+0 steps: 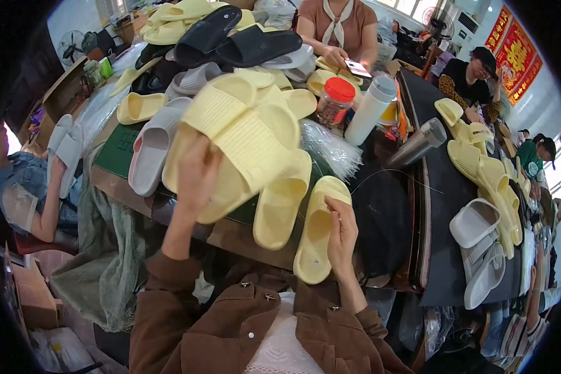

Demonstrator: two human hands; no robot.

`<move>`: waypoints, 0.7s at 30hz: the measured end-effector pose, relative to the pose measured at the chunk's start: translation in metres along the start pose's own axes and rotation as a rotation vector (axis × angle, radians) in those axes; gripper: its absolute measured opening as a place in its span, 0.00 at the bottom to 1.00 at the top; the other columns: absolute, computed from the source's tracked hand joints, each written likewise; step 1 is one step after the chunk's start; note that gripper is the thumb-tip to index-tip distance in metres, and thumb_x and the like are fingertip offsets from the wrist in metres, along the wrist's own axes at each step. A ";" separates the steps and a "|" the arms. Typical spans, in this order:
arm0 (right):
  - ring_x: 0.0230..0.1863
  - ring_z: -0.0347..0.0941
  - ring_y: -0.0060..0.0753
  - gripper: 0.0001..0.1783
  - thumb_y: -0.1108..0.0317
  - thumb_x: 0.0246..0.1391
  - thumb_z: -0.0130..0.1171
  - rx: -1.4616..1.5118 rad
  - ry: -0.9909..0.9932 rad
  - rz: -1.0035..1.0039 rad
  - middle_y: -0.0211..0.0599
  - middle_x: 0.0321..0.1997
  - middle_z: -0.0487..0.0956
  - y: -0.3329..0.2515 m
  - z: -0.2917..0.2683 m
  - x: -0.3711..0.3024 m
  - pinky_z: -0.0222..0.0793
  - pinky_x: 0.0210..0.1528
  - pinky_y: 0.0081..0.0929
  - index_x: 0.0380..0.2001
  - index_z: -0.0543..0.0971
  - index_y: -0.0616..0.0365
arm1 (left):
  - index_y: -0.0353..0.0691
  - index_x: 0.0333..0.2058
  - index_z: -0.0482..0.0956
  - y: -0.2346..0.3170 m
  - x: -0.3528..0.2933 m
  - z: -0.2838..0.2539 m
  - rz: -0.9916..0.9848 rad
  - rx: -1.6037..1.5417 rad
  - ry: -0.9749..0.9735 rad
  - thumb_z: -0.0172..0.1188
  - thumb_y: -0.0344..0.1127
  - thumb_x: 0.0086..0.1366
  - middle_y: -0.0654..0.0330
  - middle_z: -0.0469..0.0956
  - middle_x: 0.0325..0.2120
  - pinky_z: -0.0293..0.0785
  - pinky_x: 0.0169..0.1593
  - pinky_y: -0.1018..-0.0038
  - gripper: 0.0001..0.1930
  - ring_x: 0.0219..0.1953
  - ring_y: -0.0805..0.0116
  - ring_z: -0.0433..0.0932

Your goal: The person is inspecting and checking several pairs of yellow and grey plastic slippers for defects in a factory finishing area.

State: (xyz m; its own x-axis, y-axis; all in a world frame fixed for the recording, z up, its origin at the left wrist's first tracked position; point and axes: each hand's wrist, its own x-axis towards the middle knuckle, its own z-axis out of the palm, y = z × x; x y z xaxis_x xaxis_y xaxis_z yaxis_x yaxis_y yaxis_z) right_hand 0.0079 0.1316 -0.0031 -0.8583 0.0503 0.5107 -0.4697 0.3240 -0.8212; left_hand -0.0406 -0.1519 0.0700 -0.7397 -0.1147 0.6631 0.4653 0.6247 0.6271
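Observation:
My left hand [201,171] is closed on a pair of pale yellow slippers [249,146], held raised over the table edge with their ribbed straps upward. Between my hands a single yellow slipper [274,221] lies at the table's front edge. My right hand [343,234] grips another yellow slipper [313,255] by its side, the thumb near its strap. A small sticker shows on that one's insole. Just left of the raised pair lies a grey-white slipper [151,153]. The tips of my left fingers are partly hidden at the strap.
Black slippers [255,47] top a heap of yellow and grey ones at the back. A red-lidded jar [336,100], a white bottle [371,109] and thin clear plastic strips [330,146] stand or lie at right. Beyond, a dark table [439,249] bears more slippers. Other people sit around.

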 end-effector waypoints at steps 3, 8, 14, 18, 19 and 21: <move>0.48 0.73 0.40 0.13 0.79 0.59 0.46 -0.075 0.009 -0.011 0.44 0.45 0.76 0.006 -0.009 -0.001 0.66 0.51 0.28 0.45 0.76 0.64 | 0.29 0.45 0.73 -0.008 0.032 -0.018 0.026 0.198 0.130 0.53 0.21 0.55 0.47 0.74 0.40 0.70 0.43 0.70 0.17 0.40 0.52 0.75; 0.47 0.73 0.45 0.13 0.76 0.59 0.49 -0.053 0.013 -0.112 0.47 0.44 0.76 0.008 -0.001 -0.004 0.68 0.49 0.33 0.45 0.76 0.62 | 0.32 0.44 0.76 -0.153 0.071 -0.107 0.144 0.528 0.369 0.53 0.25 0.54 0.46 0.77 0.43 0.68 0.51 0.66 0.17 0.47 0.54 0.75; 0.48 0.72 0.47 0.17 0.81 0.54 0.49 -0.136 0.008 -0.103 0.45 0.45 0.76 0.007 -0.003 -0.005 0.67 0.49 0.33 0.47 0.76 0.59 | 0.31 0.51 0.71 -0.245 0.104 -0.177 -0.104 0.453 0.406 0.48 0.30 0.62 0.46 0.76 0.46 0.67 0.52 0.67 0.19 0.48 0.53 0.74; 0.46 0.71 0.44 0.18 0.80 0.54 0.50 -0.107 0.025 -0.130 0.42 0.45 0.75 0.002 -0.004 -0.005 0.68 0.47 0.33 0.48 0.75 0.59 | 0.32 0.53 0.70 -0.314 0.106 -0.206 -0.140 0.450 0.486 0.46 0.35 0.65 0.45 0.74 0.49 0.65 0.53 0.67 0.20 0.51 0.51 0.72; 0.46 0.71 0.44 0.18 0.80 0.54 0.50 -0.109 0.017 -0.128 0.42 0.45 0.75 0.002 -0.002 -0.005 0.68 0.47 0.33 0.48 0.75 0.59 | 0.32 0.53 0.70 -0.331 0.104 -0.212 -0.140 0.452 0.476 0.46 0.35 0.65 0.45 0.74 0.49 0.65 0.53 0.67 0.20 0.51 0.51 0.72; 0.46 0.71 0.44 0.17 0.80 0.54 0.50 -0.100 0.034 -0.124 0.42 0.44 0.75 0.000 -0.010 -0.005 0.68 0.47 0.33 0.48 0.76 0.59 | 0.32 0.52 0.71 -0.349 0.111 -0.213 -0.211 0.595 0.493 0.45 0.37 0.66 0.43 0.73 0.49 0.65 0.54 0.66 0.20 0.52 0.49 0.71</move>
State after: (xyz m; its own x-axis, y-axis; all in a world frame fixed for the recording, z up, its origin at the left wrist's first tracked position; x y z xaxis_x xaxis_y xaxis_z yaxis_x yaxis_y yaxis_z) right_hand 0.0144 0.1403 -0.0033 -0.7870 0.0353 0.6160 -0.5471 0.4217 -0.7231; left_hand -0.1815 -0.5470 0.0114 -0.4185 -0.5177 0.7462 -0.1007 0.8430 0.5284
